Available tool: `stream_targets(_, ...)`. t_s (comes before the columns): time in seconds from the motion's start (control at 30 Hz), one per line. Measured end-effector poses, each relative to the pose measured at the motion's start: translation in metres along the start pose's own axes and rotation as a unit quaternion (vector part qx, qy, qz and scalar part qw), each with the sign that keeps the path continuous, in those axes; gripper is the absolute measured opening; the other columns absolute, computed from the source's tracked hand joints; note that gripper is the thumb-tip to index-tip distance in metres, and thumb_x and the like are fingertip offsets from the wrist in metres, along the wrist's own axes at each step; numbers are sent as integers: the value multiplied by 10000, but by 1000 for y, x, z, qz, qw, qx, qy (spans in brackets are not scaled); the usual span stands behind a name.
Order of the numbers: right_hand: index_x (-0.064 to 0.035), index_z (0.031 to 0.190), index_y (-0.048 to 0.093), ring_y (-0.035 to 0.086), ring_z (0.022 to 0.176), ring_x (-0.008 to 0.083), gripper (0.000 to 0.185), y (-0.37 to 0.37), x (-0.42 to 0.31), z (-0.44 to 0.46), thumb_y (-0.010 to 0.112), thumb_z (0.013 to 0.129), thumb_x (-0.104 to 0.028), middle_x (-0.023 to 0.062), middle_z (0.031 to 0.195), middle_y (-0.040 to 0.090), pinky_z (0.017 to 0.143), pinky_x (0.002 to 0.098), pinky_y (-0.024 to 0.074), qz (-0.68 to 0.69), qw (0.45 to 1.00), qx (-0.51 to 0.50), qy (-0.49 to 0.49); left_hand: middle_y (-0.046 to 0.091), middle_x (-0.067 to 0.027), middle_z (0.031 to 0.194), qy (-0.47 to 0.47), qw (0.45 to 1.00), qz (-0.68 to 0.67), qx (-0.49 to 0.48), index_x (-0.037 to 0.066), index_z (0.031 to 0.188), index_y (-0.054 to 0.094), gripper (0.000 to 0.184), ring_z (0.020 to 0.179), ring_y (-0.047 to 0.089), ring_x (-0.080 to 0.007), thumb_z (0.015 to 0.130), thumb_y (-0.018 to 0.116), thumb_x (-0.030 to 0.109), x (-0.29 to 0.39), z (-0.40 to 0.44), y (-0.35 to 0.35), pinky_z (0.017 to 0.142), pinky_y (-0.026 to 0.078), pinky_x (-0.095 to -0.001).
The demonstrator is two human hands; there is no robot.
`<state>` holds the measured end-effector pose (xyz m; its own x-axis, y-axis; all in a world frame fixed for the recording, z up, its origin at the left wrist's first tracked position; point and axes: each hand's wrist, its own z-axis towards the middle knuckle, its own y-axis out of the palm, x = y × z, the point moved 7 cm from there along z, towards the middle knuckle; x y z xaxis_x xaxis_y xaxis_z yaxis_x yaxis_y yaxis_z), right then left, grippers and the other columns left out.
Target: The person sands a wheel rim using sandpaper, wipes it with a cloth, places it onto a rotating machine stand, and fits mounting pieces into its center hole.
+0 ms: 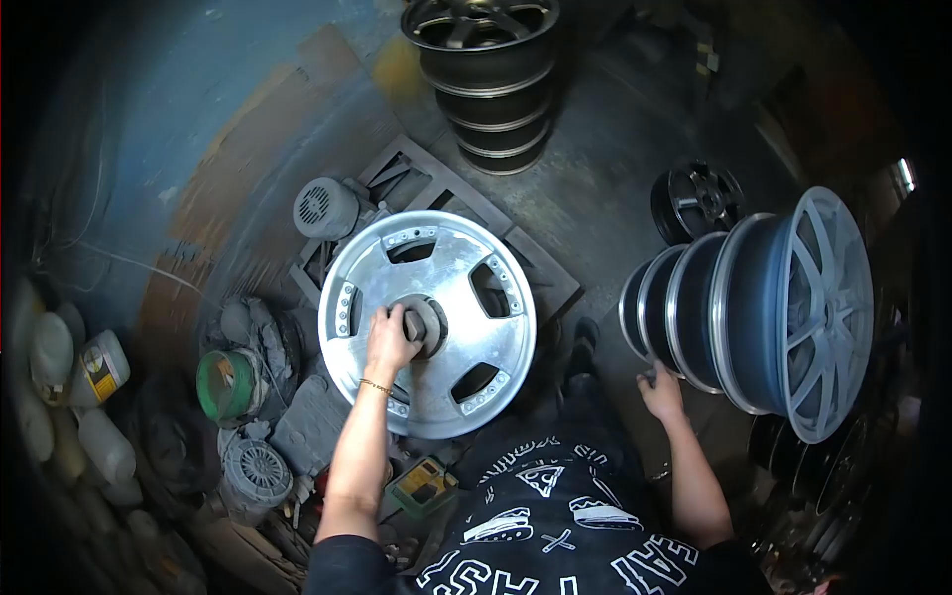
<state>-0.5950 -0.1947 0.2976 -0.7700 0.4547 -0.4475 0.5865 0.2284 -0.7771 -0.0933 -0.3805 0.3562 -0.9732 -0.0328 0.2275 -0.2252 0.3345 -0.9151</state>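
Observation:
A silver alloy wheel rim with several cut-out windows is mounted on a frame in front of me, its face turned up toward me. My left hand is wrapped round a thick dark nut at the rim's centre, over a round washer. My right hand is low on the right, beside the stacked wheel rims. Its fingers are loosely bent and apart, and no object shows in them; whether they touch the stack I cannot tell.
A grey motor sits by the metal frame. Another rim stack stands at the back, and a black rim behind the right stack. Left are a green bucket, plastic jugs and another motor.

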Motion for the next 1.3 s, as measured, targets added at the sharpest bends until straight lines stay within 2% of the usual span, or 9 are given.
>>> stream_targets(0.2, -65, 1334, 513, 626, 1022, 412, 514, 8, -1, -16, 627, 874, -266, 203, 1076, 684, 900, 469, 489, 59, 991, -67, 95, 442, -183, 1416, 430, 867, 249, -27, 168, 1254, 554, 553, 1358, 382, -351, 732, 736, 181, 31, -14, -13, 1066, 383, -501)
stream_targets(0.43, -83, 1333, 523, 603, 1062, 434, 502, 19, -15, -8, 620, 889, -297, 251, 1096, 664, 937, 475, 471, 72, 994, -30, 80, 425, -189, 1445, -168, 968, 18, -188, 163, 1382, 457, 756, 1374, 366, -375, 745, 754, 441, -13, 28, 16, 1001, 468, -426)
stream_targets(0.57, -82, 1323, 534, 624, 1031, 409, 491, 16, -21, -12, 623, 887, -292, 224, 1073, 680, 927, 457, 483, 113, 990, -36, 71, 451, -64, 1407, 435, 839, 306, -110, 251, 1291, 562, 614, 1354, 362, -320, 715, 770, 277, 6, -4, 45, 1092, 296, -598)
stream_targets(0.63, -78, 1318, 538, 632, 1020, 399, 488, 14, -18, -12, 623, 887, -288, 214, 1068, 684, 923, 451, 487, 116, 990, -36, 70, 500, -127, 1353, 383, 862, 287, -167, 209, 1245, 609, 645, 1345, 375, -334, 656, 806, 384, 52, -18, -11, 1094, 316, -556)
stream_targets(0.77, -69, 1304, 549, 662, 987, 369, 470, 14, -11, -16, 635, 881, -255, 194, 1044, 700, 888, 423, 506, 123, 987, -22, 103, 533, -287, 1252, -166, 965, -101, -178, 14, 1353, 447, 927, 1111, 581, -451, 677, 755, 569, -16, 26, -3, 965, 481, -431)
stream_targets(0.9, -66, 1304, 549, 658, 985, 377, 482, 24, -9, -11, 640, 877, -270, 205, 1055, 694, 900, 438, 501, 91, 992, -30, 86, 543, -212, 1249, 83, 968, 96, -216, 125, 1350, 512, 775, 1157, 552, -399, 657, 785, 336, 15, 16, 8, 1026, 439, -456)
stream_targets(0.97, -62, 1303, 549, 659, 983, 376, 478, 20, -17, -7, 641, 877, -259, 209, 1056, 692, 900, 434, 502, 73, 994, -30, 80, 545, -151, 1251, 371, 853, 296, -216, 152, 1204, 631, 588, 1248, 468, -336, 655, 792, 289, 60, -16, 2, 1069, 349, -565)
stream_targets(1.13, -65, 1309, 546, 640, 1011, 398, 474, 24, -26, 0, 624, 885, -262, 229, 1068, 680, 907, 444, 497, 114, 990, -34, 81, 514, -331, 1294, -115, 969, -18, -216, 8, 1379, 432, 903, 1141, 568, -489, 720, 727, 552, -11, 29, 12, 942, 504, -421)
stream_targets(1.3, -82, 1311, 548, 623, 1048, 412, 459, 21, -50, 4, 607, 896, -270, 216, 1092, 679, 926, 451, 492, 89, 994, -54, 44, 439, -120, 1369, 347, 852, 297, -256, 241, 1222, 650, 551, 1312, 387, -316, 687, 780, 238, 59, -12, 6, 1081, 302, -571)
